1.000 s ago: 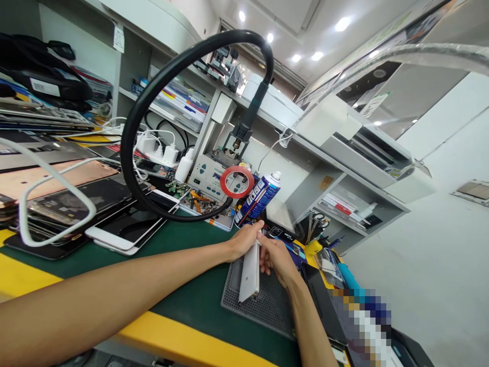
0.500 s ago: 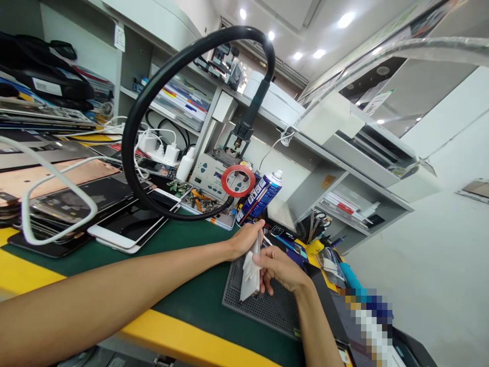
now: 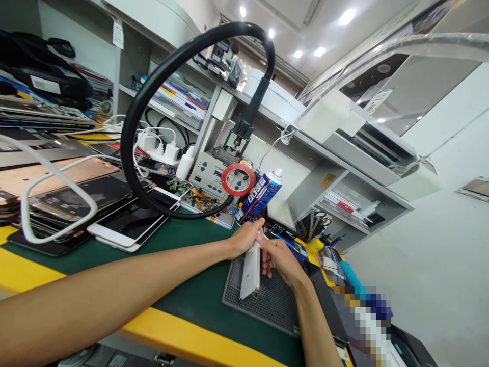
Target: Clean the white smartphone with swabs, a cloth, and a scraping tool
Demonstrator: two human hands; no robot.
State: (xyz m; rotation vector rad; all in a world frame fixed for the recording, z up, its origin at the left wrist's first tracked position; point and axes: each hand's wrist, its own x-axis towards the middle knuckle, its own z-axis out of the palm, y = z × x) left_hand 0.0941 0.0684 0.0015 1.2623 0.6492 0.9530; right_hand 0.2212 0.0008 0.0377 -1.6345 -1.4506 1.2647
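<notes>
Left hand (image 3: 246, 238) grips far end of slim silver device (image 3: 250, 275), tilted on edge; right hand (image 3: 280, 259) pinches crumpled white wipe (image 3: 255, 243) against it (dark perforated mat (image 3: 267, 306) beneath).

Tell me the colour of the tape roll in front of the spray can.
The tape roll is red, seen best in the head view.

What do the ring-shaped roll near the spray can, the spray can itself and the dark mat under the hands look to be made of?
Ring-shaped roll: probably glossy plastic tape, from its smooth red band.
Spray can: likely painted metal, judging by its shiny printed cylinder.
Dark mat: perhaps matte rubber or plastic; its surface is finely patterned.
</notes>
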